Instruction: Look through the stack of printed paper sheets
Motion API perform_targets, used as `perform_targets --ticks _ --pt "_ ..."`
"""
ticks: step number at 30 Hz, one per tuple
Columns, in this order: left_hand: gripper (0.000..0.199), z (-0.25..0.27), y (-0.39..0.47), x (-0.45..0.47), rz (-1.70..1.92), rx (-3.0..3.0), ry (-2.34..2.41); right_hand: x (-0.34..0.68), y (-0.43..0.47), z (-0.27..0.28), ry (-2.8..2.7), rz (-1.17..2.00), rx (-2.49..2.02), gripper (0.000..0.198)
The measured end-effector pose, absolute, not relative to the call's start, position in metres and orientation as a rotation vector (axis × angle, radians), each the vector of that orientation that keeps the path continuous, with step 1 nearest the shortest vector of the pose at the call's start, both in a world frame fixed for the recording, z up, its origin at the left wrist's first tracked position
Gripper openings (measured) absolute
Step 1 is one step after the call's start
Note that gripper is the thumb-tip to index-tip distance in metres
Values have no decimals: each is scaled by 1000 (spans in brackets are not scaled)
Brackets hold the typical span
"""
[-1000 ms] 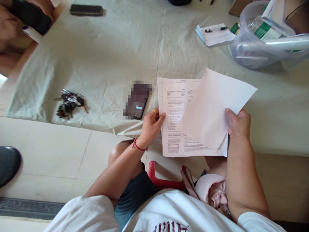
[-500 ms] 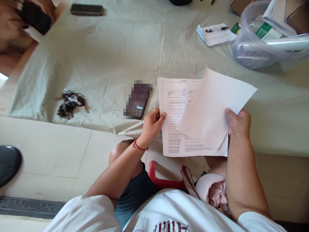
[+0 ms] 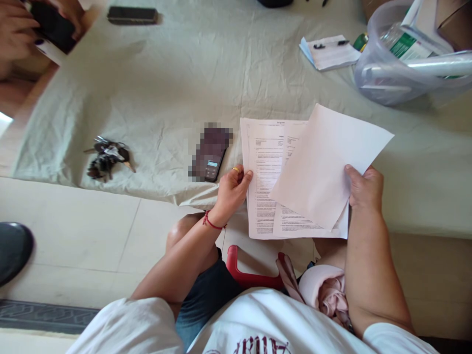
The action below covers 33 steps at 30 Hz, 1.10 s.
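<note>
My left hand [image 3: 231,189] pinches the left edge of a printed sheet [image 3: 263,172] that hangs over the front edge of the cloth-covered table [image 3: 177,83]. A gold ring is on one finger and a red thread is round the wrist. My right hand [image 3: 365,189] grips the right side of the stack and lifts a blank-backed sheet [image 3: 324,162] off a second printed page [image 3: 295,223] beneath it. The sheets fan out between both hands, above my knees.
A dark phone [image 3: 211,153] lies just left of the papers and a bunch of keys [image 3: 106,157] further left. At the back are a black case [image 3: 132,14], a notepad with a pen [image 3: 329,51] and a clear plastic tub [image 3: 405,64]. Another person's hands [image 3: 33,24] hold a dark object at top left.
My hands and the papers have barely moved. The other person's hands at top left have shifted slightly around the dark object.
</note>
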<state>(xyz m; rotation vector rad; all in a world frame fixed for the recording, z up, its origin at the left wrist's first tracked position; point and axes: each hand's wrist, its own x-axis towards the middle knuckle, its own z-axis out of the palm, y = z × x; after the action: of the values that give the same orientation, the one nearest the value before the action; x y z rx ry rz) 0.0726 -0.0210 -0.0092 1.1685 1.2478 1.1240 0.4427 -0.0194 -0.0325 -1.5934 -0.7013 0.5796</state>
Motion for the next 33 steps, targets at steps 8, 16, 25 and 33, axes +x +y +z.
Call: perform_targets --ticks 8,16,25,33 --pt "45 -8 -21 73 1126 1178 1266 445 -19 -36 -739 566 -1588 31" --pt "50 -8 -21 72 1122 1191 1283 446 -19 -37 -728 568 -1577 31" --pt "36 -3 -22 74 1101 1156 1282 446 -19 -36 -705 586 -1583 35" --pt "39 -6 -21 73 1047 1262 1383 442 -21 -33 -698 582 -1567 33"
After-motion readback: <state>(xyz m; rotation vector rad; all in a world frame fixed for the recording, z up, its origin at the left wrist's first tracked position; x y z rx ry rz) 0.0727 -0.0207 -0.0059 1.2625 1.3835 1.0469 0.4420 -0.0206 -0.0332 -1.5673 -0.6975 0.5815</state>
